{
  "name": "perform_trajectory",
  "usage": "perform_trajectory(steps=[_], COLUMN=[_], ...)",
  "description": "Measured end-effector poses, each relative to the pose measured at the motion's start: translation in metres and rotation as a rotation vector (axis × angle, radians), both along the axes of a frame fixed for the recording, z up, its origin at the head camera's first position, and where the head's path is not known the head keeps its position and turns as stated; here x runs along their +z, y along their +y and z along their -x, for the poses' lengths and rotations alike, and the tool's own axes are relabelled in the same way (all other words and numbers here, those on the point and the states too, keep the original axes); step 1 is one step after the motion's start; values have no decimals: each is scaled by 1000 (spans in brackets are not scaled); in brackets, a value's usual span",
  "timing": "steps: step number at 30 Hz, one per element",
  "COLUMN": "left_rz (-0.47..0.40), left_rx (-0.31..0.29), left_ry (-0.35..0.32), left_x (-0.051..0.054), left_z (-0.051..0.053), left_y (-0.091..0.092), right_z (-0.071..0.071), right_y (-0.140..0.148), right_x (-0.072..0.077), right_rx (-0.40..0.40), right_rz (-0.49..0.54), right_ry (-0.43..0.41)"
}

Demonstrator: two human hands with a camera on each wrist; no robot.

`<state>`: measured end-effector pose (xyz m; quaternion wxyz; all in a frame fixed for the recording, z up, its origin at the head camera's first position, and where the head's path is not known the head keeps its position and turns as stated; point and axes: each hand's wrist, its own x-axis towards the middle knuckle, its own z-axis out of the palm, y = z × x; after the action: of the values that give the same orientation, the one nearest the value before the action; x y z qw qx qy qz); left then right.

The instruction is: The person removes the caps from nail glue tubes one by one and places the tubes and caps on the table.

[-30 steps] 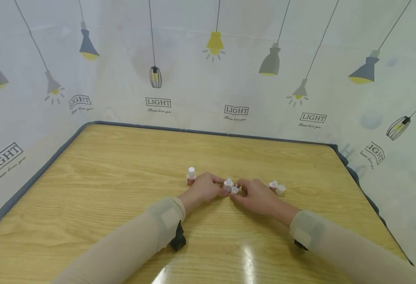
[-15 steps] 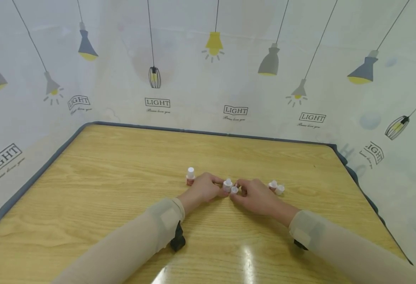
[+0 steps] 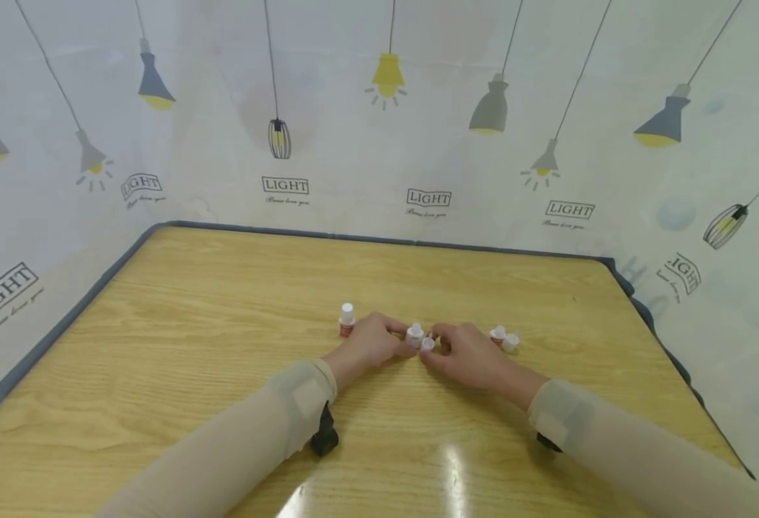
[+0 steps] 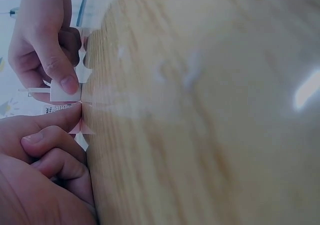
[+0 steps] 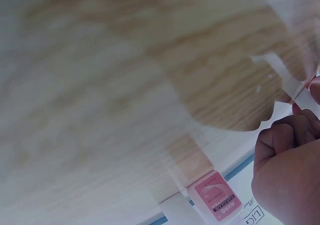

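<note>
Near the table's middle, my left hand (image 3: 371, 341) holds a small white nail glue bottle (image 3: 414, 335) upright between thumb and fingers. Close on its right, my right hand (image 3: 470, 355) pinches a white cap (image 3: 427, 345) low at the tabletop. In the left wrist view this cap (image 4: 59, 92) stands with its hollow end up and a thin stem (image 4: 35, 90) rising from it. Part of the held bottle's printed label (image 4: 56, 108) shows behind the left fingers. The right wrist view catches only the edge of the work between the fingers.
Left of my left hand stands a capped bottle (image 3: 347, 321). Beyond my right hand stand an uncapped bottle (image 3: 497, 335) and a loose white cap (image 3: 511, 342). A pink nail glue label (image 5: 217, 197) faces the right wrist camera. The wooden table (image 3: 224, 302) meets a printed curtain (image 3: 353, 158).
</note>
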<state>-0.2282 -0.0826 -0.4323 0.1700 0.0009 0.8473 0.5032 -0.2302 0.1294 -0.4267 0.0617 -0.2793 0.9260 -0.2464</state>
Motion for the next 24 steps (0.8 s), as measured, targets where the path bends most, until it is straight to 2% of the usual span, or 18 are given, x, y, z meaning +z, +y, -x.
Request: perform_trajectory(steps=[15,24], left_rz=[-33,-23], left_rx=[-3,9], left_ry=[-11,-27], left_x=[2,1], left_z=[-2,0], left_y=[0,2], right_z=[3,5], right_y=[3,2], right_x=[0,1], right_rx=[-31,-39], right_rz=[5,-9], right_ry=[-36,-22])
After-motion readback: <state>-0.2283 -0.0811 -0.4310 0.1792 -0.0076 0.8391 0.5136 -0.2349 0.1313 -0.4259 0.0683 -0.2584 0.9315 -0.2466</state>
